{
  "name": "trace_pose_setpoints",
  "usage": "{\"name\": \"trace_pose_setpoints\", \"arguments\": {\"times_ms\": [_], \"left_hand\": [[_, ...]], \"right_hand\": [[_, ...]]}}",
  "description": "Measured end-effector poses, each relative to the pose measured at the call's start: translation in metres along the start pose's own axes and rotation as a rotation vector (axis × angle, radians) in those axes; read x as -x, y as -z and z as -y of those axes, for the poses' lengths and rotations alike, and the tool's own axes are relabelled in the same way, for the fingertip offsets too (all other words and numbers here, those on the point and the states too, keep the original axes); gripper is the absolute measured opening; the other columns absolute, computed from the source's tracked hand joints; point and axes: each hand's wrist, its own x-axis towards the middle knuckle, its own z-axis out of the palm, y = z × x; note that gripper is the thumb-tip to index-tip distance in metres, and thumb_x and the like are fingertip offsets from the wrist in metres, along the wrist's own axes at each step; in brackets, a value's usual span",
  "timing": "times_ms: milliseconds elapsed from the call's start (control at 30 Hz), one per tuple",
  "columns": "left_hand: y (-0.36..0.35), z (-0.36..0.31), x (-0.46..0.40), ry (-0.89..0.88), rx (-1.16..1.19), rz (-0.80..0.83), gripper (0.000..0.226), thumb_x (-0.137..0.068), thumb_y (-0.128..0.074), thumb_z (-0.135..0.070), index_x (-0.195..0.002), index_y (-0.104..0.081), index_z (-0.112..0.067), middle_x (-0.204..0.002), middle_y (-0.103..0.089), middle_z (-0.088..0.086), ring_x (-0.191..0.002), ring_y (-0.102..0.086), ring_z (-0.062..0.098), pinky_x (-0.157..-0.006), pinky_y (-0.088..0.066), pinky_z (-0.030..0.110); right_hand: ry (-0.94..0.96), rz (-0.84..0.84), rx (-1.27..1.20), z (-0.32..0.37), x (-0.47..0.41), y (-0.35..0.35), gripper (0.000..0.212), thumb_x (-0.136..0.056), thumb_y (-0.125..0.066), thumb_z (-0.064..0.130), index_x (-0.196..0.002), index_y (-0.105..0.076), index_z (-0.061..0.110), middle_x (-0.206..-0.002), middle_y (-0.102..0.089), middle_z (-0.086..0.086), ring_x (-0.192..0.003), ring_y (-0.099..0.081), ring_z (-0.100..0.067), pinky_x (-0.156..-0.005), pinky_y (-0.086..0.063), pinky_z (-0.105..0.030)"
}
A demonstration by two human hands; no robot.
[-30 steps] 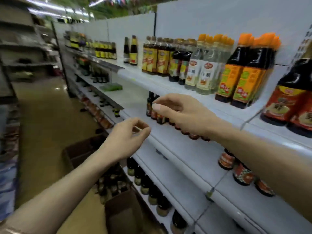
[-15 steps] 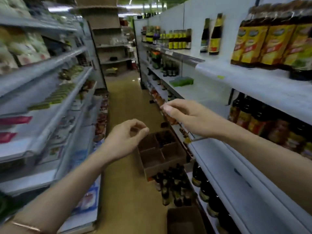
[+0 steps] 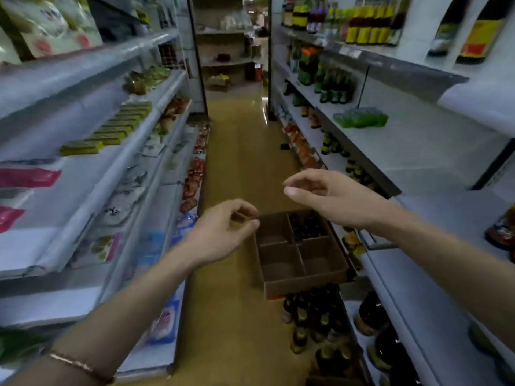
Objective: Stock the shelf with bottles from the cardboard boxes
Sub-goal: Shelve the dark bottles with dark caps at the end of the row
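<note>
- The person stood in a shop aisle with a tan floor (image 3: pixel 239 151), both bare arms stretched forward at about chest height.
- The left hand (image 3: pixel 223 232) hung over the aisle with its fingers loosely curled, thumb and forefinger nearly meeting; it held nothing that I could make out.
- The right hand (image 3: pixel 320 196) was a little higher and further forward, fingers relaxed and lightly bent, also empty.
- A thin gold-coloured bracelet (image 3: pixel 75 364) sat on the left forearm.
- Below and between the hands, an open brown cardboard box with a cross-shaped divider (image 3: pixel 301 263) rested on the floor just beside the right-hand shelving; three of its compartments looked empty, and the far right one held something dark, too blurred to name.
- Nearer to the person, a cluster of small dark glass bottles with gold-toned necks (image 3: pixel 315 316) stood against the box's near wall.
- The white metal shelf unit on the right (image 3: pixel 418 151) carried dark sauce bottles with yellow labels (image 3: pixel 370 20) on its top tier and a flat green shrink-wrapped pack (image 3: pixel 359 119) on the tier below.
- The opposite white shelving on the left (image 3: pixel 92 190) held flat packets, among them a row of green-and-yellow bars (image 3: pixel 111 129).
</note>
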Motion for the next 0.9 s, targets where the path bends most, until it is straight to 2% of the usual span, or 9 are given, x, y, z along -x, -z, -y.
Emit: {"name": "trace_pose_setpoints", "arguments": {"times_ms": [133,233,400,600,733,900], "left_hand": [[0.02,0.044,-0.081,-0.057,0.015,0.055,0.009,-0.091,-0.063,-0.029,-0.098,-0.059,-0.033,-0.099,-0.063,-0.016,-0.094,-0.059,-0.003,-0.081,-0.046,0.013],[0.031,0.068,-0.143,-0.097,-0.022,0.147,0.01,-0.092,-0.061,-0.03,-0.101,-0.059,-0.032,-0.102,-0.062,-0.013,-0.097,-0.059,0.003,-0.083,-0.047,0.018],[0.026,0.087,-0.235,-0.157,-0.005,0.223,0.007,-0.093,-0.059,-0.027,-0.101,-0.06,-0.027,-0.101,-0.063,-0.007,-0.095,-0.059,0.009,-0.082,-0.046,0.022],[-0.002,0.114,-0.336,-0.249,-0.017,0.352,0.009,-0.093,-0.059,-0.026,-0.102,-0.061,-0.024,-0.08,-0.058,-0.003,-0.073,-0.055,0.012,-0.069,-0.047,0.027],[-0.023,0.138,-0.413,-0.255,-0.045,0.402,0.009,-0.093,-0.059,-0.026,-0.101,-0.06,-0.028,-0.085,-0.058,-0.006,-0.074,-0.053,0.007,-0.067,-0.045,0.019],[-0.038,0.152,-0.502,-0.263,-0.11,0.511,0.011,-0.094,-0.057,-0.024,-0.105,-0.059,-0.025,-0.099,-0.058,-0.004,-0.085,-0.055,0.006,-0.072,-0.043,0.014]], "right_hand": [[-0.095,-0.047,-0.034,-0.017,-0.077,-0.006,0.035,-0.095,-0.053,0.047,-0.123,-0.06,0.028,-0.119,-0.061,0.013,-0.113,-0.056,-0.003,-0.096,-0.045,-0.022],[-0.175,-0.113,-0.074,-0.026,-0.125,-0.004,0.034,-0.095,-0.053,0.047,-0.123,-0.059,0.029,-0.117,-0.061,0.015,-0.109,-0.056,-0.001,-0.091,-0.045,-0.019],[-0.282,-0.199,-0.09,-0.046,-0.176,0.008,0.026,-0.095,-0.054,0.046,-0.116,-0.061,0.032,-0.107,-0.063,0.015,-0.103,-0.059,-0.003,-0.089,-0.048,-0.025],[-0.386,-0.237,-0.102,-0.102,-0.239,0.019,0.035,-0.096,-0.052,0.046,-0.125,-0.059,0.028,-0.119,-0.065,0.009,-0.11,-0.06,-0.006,-0.1,-0.048,-0.033],[-0.398,-0.269,-0.136,-0.154,-0.302,0.024,0.036,-0.095,-0.051,0.046,-0.126,-0.058,0.028,-0.123,-0.064,0.008,-0.113,-0.059,-0.007,-0.101,-0.048,-0.035],[-0.457,-0.331,-0.226,-0.203,-0.375,0.038,0.028,-0.096,-0.051,0.044,-0.12,-0.057,0.031,-0.122,-0.061,0.009,-0.114,-0.057,-0.006,-0.096,-0.046,-0.025]]}}
